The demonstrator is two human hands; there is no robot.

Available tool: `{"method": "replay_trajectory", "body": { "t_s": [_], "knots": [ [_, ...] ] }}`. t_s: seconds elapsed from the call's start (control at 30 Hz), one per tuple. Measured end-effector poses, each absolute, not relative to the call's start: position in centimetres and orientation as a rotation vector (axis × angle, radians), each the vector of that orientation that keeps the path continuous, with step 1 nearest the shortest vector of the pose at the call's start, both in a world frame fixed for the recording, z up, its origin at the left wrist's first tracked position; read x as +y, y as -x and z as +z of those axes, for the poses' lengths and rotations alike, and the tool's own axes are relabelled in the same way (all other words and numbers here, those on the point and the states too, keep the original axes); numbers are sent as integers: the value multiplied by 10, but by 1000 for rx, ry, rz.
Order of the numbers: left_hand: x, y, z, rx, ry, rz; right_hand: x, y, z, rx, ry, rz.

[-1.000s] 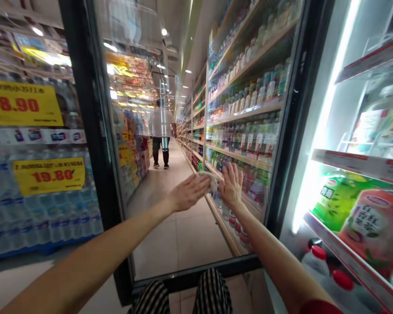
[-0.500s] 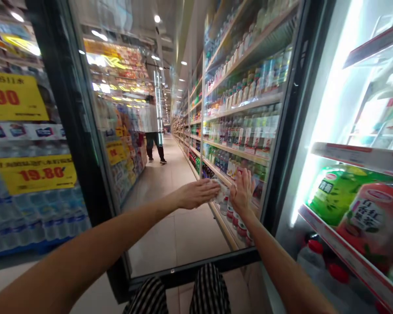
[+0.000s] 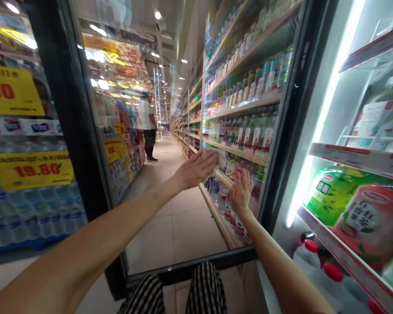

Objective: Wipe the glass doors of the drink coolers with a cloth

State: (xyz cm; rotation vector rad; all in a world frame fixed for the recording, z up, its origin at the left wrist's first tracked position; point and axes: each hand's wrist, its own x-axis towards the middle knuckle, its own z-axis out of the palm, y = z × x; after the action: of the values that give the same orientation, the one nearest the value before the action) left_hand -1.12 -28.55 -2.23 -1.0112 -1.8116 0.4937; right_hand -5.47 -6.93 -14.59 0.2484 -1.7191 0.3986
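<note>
A glass door (image 3: 153, 231) with a black frame stands open before me. My left hand (image 3: 199, 168) is stretched across it, fingers extended and slightly blurred, pressing a white cloth (image 3: 221, 158) to the pane. Most of the cloth is hidden behind the fingers; whether it is fabric or paper I cannot tell. Lower and to the right, my right hand (image 3: 241, 188) rests with its fingers raised and its palm toward the glass, holding nothing. Through the pane, drink bottles (image 3: 229, 211) show behind the hands.
At right, a lit refrigerator shelf (image 3: 353, 152) holds a green jug (image 3: 343, 187) and a pink jug (image 3: 367, 222), with red-capped bottles (image 3: 309, 253) below. Yellow price signs (image 3: 32, 170) hang over packed water bottles (image 3: 36, 218) at left. A person (image 3: 149, 126) stands down the aisle.
My left hand has moved up the glass with the white cloth. My right hand has stayed almost in place. The person in the aisle has shifted stance.
</note>
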Motion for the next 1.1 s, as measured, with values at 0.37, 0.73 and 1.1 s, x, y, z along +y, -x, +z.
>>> {"method": "replay_trajectory", "body": {
  "t_s": [0.37,0.73,1.1],
  "knots": [
    [-290,12,-40,-1838,1311,697,-68,50,-143,-1707,-301,425],
    [-282,13,-47,-1718,862,395,-127,18,-109,-1578,-585,518],
    [-369,-21,-45,-1832,659,275,-170,36,-100,-1598,-483,288]
  ]
}}
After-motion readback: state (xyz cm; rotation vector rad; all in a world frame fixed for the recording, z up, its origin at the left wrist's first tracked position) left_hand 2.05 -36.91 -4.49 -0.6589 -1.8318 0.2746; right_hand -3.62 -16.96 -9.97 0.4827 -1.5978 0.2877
